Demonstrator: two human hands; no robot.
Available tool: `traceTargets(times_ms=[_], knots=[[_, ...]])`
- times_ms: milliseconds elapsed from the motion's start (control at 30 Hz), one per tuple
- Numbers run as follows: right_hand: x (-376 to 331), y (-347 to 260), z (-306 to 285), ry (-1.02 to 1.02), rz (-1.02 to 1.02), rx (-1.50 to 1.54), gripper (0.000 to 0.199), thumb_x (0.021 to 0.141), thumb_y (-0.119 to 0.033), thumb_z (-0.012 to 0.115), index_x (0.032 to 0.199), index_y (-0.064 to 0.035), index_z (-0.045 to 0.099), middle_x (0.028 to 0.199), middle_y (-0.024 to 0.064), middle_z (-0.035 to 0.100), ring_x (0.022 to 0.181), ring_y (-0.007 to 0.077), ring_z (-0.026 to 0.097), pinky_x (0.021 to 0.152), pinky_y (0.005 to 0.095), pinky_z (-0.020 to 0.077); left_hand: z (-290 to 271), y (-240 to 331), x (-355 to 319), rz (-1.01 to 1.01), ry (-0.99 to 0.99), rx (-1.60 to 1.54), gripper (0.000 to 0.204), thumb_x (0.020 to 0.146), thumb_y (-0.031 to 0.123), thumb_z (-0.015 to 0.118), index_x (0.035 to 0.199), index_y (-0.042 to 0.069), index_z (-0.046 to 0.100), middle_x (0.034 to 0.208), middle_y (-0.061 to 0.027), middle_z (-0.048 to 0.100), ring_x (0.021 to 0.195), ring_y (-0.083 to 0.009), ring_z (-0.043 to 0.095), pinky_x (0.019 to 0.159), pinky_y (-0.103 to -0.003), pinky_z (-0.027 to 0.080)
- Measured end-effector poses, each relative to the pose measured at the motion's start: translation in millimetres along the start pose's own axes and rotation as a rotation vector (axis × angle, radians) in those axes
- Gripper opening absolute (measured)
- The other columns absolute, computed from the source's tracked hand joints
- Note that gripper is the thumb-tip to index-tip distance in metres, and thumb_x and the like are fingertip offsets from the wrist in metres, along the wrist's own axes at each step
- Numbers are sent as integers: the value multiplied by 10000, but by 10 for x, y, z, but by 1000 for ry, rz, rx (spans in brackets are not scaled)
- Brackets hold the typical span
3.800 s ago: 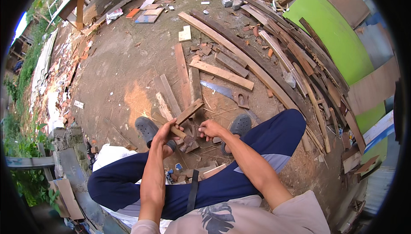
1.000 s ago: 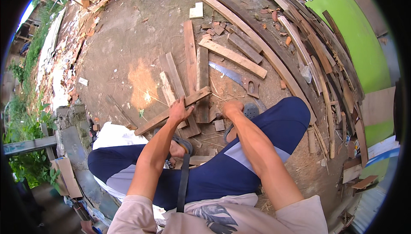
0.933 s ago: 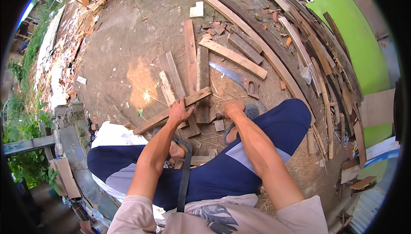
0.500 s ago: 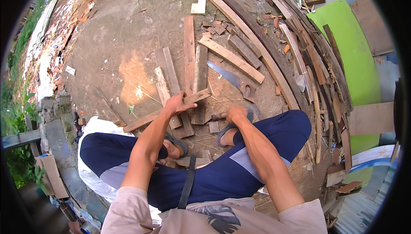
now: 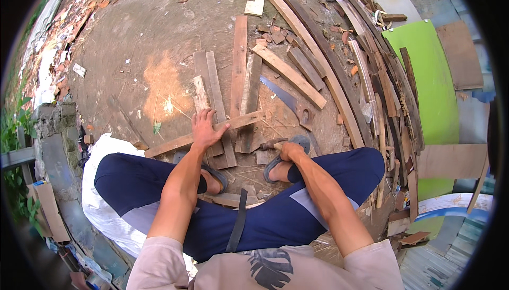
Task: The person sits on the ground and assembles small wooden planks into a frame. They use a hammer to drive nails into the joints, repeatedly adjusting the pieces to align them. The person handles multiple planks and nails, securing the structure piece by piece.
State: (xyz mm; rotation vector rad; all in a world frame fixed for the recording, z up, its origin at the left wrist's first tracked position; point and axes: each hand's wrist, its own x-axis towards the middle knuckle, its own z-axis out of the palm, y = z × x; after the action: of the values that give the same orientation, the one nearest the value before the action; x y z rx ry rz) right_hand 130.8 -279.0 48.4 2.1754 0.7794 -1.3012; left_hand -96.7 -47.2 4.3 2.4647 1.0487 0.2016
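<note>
My left hand rests on a narrow wooden strip, fingers spread over its far edge and thumb out to the right. The strip lies slantwise across several other wood pieces, including a short board and a dark-edged board. By my right foot, my right hand is closed around the handle of a hammer, held low over the ground; its handle is mostly hidden in my fist. Beyond that hand lies a handsaw with a wooden handle.
A pale batten and long planks lie to the right, beside a scrap wood pile and a green panel. A white sack is by my left knee, next to a low block wall. Sawdust covers some ground.
My left hand has slid left along the wooden strip, and its fingers are more spread. My right hand stays on the hammer near my foot. The view has shifted slightly.
</note>
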Motion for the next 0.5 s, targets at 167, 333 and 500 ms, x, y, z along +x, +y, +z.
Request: traceTargets(times_ms=[167, 333, 500], knots=[[-445, 29, 101, 169, -31, 152, 401, 908, -325, 650, 1214, -67, 678, 1114, 219, 714, 1058, 373, 691, 885, 473, 555, 126, -299, -69, -512, 208, -31, 602, 958, 549, 533, 1296, 57, 611, 1378, -178, 556, 1349, -319, 442, 1167, -505, 238], [-1232, -62, 50, 349, -198, 334, 459, 958, -415, 611, 1257, -68, 616, 930, 289, 703, 868, 463, 694, 763, 535, 540, 242, -438, -104, -457, 164, -8, 472, 964, 478, 533, 1199, 87, 655, 1241, -143, 633, 1245, -308, 523, 1108, -480, 300], [-1502, -736, -4, 559, -416, 549, 500, 976, -380, 605, 1360, -64, 554, 836, 259, 703, 712, 441, 691, 613, 522, 539, 300, -493, -114, -410, 205, -33, 384, 946, 419, 550, 1138, 109, 674, 1111, -108, 680, 1109, -297, 591, 1007, -462, 389]])
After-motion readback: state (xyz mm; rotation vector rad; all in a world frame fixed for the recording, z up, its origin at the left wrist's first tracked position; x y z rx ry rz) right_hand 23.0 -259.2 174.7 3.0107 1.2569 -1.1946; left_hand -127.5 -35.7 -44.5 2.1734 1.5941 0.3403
